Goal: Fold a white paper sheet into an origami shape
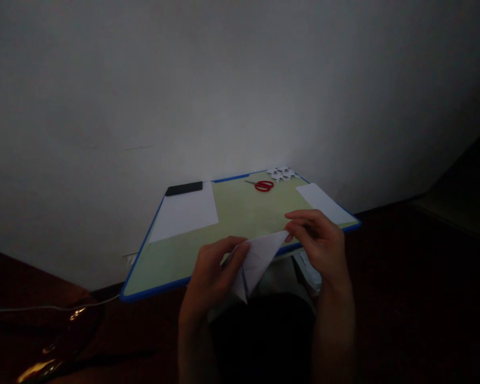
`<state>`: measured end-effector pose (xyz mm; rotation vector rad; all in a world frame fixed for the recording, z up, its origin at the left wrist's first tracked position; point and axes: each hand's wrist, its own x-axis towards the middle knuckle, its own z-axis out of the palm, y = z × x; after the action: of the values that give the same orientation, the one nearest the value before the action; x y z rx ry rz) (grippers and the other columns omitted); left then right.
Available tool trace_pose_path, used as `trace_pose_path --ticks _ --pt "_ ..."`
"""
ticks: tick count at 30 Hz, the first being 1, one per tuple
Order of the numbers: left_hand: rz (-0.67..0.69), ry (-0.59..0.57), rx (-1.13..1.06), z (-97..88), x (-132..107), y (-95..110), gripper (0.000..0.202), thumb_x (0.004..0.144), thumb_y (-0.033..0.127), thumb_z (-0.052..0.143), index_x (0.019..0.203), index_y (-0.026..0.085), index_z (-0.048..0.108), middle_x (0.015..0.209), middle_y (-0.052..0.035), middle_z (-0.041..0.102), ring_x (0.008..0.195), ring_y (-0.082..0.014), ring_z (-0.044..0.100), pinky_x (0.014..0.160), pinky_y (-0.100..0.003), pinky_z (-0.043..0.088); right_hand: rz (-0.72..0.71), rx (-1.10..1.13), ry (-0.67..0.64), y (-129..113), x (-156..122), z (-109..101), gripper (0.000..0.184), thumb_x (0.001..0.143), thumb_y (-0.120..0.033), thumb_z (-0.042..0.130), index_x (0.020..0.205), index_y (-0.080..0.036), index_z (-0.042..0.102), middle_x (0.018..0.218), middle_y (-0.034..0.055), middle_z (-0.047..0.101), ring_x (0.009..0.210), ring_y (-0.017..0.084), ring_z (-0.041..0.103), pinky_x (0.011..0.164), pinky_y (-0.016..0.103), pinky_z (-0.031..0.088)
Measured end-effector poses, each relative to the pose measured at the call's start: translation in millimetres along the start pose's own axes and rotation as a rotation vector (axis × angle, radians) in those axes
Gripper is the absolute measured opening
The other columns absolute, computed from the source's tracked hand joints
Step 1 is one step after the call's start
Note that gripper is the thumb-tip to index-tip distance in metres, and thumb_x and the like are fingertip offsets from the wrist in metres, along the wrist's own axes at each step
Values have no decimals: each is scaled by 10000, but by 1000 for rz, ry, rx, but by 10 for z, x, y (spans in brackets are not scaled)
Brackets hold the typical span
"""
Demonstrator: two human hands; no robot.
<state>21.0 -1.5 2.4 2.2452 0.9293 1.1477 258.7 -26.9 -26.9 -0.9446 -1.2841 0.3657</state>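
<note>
The left hand [218, 269] has its grip clamped on a folded paper [262, 256], held at the near edge of the counter [246, 210] above the lap [264, 338]. The right hand [319, 242] pinches the paper's right corner, and red-handled scissors [263, 186] lie farther back, just beside a cluster of small white paper pieces [280, 174]

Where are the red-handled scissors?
In the head view, the red-handled scissors lie near the far edge of the table, slightly right of centre, just below and left of the folded white papers.
</note>
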Motion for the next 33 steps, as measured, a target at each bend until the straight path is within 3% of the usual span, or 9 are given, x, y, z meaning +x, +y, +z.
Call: trace_pose_path --ticks 8,14,16,19,23,25,29,33 --pt "17 42 11 33 22 37 253 1027 314 621 899 209 813 793 -13 827 677 -163 743 682 -264 556 -58 -162 80 -13 21 120 132 1034 -322 672 1118 -300 771 816 -5 704 669 172 650 661 333 535" --pt "-44 135 12 33 -4 12 221 1006 303 648 898 213 819 771 -4 815 676 -166 739 674 -267 557 -16 -32 255 69 102 166 207 1094 -416 574 1164 -280 714 709 -32 550 640 159 537 610 302 459" --pt "-56 157 -1 33 -10 -6 223 1005 299 646 883 213 811 753 2 805 666 -162 732 666 -264 558 49 35 191 72 114 151 245 1062 -476 623 1128 -264 728 716 -25 583 655 158 568 627 298 490" --pt "-76 183 -5 39 -10 -18 220 1000 312 651 885 213 810 743 3 800 659 -165 728 660 -266 560 167 141 -20 36 103 169 309 944 -536 762 1055 -247 762 747 -10 654 700 166 632 669 300 542" --pt "-84 186 -15 51 -2 -1 213 996 324 656 897 221 815 750 4 806 647 -165 722 652 -265 565 338 293 -225 -11 57 326 392 728 -478 949 984 -248 762 773 -16 701 698 164 645 630 278 527" --pt "-77 172 -31 56 2 12 216 999 320 648 899 219 811 754 2 809 645 -165 721 648 -262 564 403 372 -244 -12 39 423 414 645 -468 992 869 -235 733 770 -13 721 679 164 643 611 277 526" --pt "-66 173 -19 69 19 28 215 1000 299 634 916 206 810 791 -13 824 683 -173 740 676 -265 563 437 440 -194 13 43 527 387 686 -514 957 785 -217 729 765 0 727 693 174 647 654 301 551" --pt "-38 186 -10 100 36 36 206 999 290 635 919 204 804 774 -3 812 673 -164 726 656 -259 532 363 375 -55 6 72 527 477 813 -601 849 642 -217 623 608 -45 514 572 118 449 531 256 397"
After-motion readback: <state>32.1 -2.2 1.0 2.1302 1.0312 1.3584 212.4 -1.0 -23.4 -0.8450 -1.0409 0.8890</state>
